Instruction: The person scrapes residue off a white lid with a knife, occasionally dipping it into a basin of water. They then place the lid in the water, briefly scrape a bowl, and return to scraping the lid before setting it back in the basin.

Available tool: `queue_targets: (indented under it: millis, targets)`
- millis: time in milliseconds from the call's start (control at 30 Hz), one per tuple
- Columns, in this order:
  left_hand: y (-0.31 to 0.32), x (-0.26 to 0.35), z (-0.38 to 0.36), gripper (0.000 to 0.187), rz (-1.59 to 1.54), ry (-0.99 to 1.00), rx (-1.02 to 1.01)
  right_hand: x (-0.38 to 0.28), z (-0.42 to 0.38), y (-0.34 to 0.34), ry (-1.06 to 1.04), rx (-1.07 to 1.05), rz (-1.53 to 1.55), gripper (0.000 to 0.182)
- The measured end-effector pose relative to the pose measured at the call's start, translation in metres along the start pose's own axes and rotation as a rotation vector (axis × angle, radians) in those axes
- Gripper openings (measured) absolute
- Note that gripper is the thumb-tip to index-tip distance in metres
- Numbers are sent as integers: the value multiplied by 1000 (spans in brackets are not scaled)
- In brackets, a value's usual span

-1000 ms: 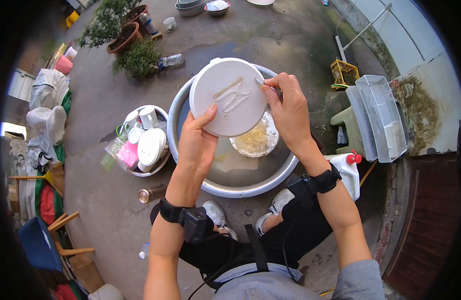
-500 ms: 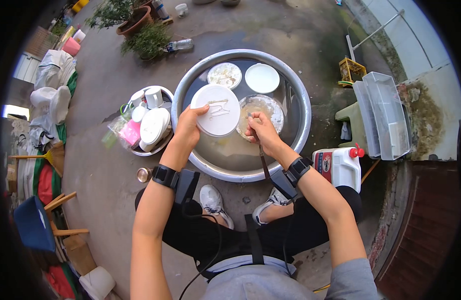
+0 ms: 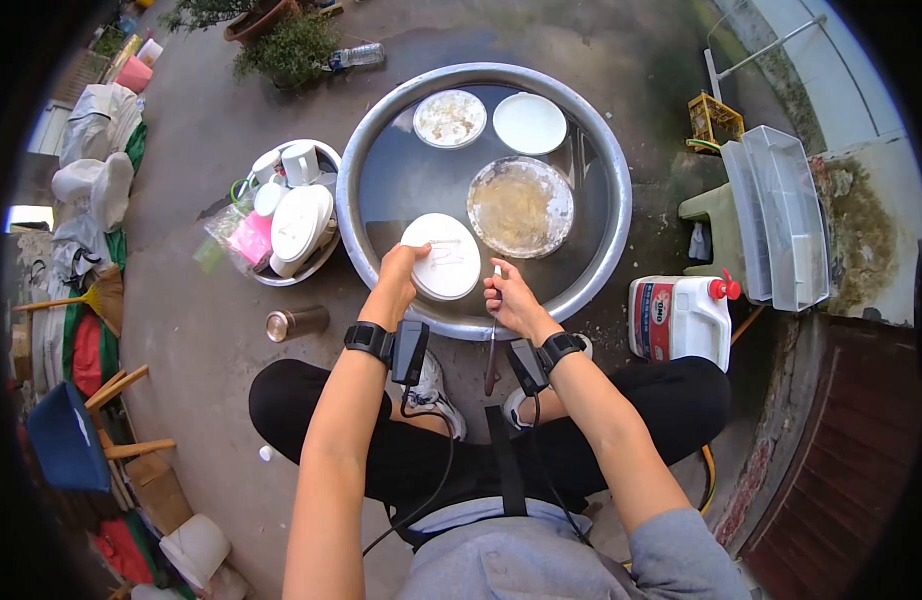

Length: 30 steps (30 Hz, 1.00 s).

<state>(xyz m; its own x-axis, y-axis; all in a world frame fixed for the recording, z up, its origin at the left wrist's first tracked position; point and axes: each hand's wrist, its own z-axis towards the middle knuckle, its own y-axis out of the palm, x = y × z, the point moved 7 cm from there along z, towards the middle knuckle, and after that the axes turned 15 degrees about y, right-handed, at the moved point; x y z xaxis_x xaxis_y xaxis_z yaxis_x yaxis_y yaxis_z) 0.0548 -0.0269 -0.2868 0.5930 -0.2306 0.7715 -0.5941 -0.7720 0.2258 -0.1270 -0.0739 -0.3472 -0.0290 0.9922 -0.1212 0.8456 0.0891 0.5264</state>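
A round white lid (image 3: 449, 262) with thin lines on its face is gripped at its left edge by my left hand (image 3: 401, 275), over the near part of a large metal basin (image 3: 621, 215). Just right of the lid, my right hand (image 3: 511, 300) is closed around a thin tool with a dark handle (image 3: 492, 365), its pale tip pointing up. In the basin's water lie a stained round disc (image 3: 521, 207), a smaller speckled disc (image 3: 449, 119) and a pale round lid (image 3: 529, 124).
Left of the basin stands a bowl (image 3: 331, 155) of white dishes and cups, with a metal cylinder (image 3: 297, 323) nearer me. A white jug (image 3: 681, 320), a green stool (image 3: 716, 215) and clear plastic bins (image 3: 786, 220) are on the right.
The lid and my left hand have moved down and slightly right in view. My right hand has dropped lower with the tool, away from the stained disc. The basin appears higher in view.
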Motion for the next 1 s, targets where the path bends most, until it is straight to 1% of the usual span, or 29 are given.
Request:
queue_targets:
  millis: [33, 100, 133, 167, 233, 267, 300, 333, 400, 467, 533, 600, 633, 700, 767, 833, 900, 967, 1000]
  targets:
    - [-4, -4, -1, 43, -24, -2, 29, 2, 4, -2, 3, 1, 2, 31]
    - [-11, -12, 2, 43, -45, -5, 58, 6, 10, -11, 20, 68, 85, 25]
    - [-15, -16, 3, 43, -60, -27, 72, 7, 13, -13, 22, 68, 87, 25]
    - [-18, -21, 5, 43, -75, -48, 85, 8, 17, -16, 52, 59, 110, 18]
    - [-23, -28, 9, 43, -78, -58, 83, 9, 25, -22, 83, 49, 137, 15]
    - [-25, -32, 11, 42, -86, -66, 79, 11, 27, -22, 135, 55, 137, 20]
    - [-27, -37, 13, 42, -82, -68, 80, 14, 29, -22, 188, 61, 138, 29]
    - [-28, -40, 16, 42, -84, -71, 67, 13, 31, -22, 189, 60, 141, 29]
    - [-29, -46, 17, 42, -83, -74, 55, 15, 31, -23, 263, 187, 140, 39]
    - [-32, -51, 18, 37, -85, -70, 87, 15, 32, -21, 270, 209, 140, 42]
    - [-35, -57, 19, 38, -89, -87, 97, 16, 34, -23, 275, 233, 140, 44]
    - [-40, -62, 20, 38, -95, -103, 107, 18, 38, -26, 228, 214, 193, 34]
    - [-42, -64, 21, 39, -104, -94, 118, 19, 40, -28, 228, 214, 195, 34]
    - [-45, -65, 22, 39, -112, -86, 128, 19, 38, -26, 205, 237, 159, 26]
    - [-45, -68, 23, 41, -115, -114, 81, 20, 38, -25, 182, 260, 122, 20]
    - [-45, -72, 25, 42, -109, -94, 43, 19, 37, -25, 171, 269, 105, 19]
    - [-49, -81, 32, 43, -103, -73, 9, 20, 38, -19, 172, 119, 181, 22]
    - [-53, -77, 40, 50, 222, 108, -31, 18, 35, -19, 150, 139, 200, 22]
    - [-52, -80, 38, 50, 221, 108, -29, 16, 33, -19, 129, 160, 218, 23]
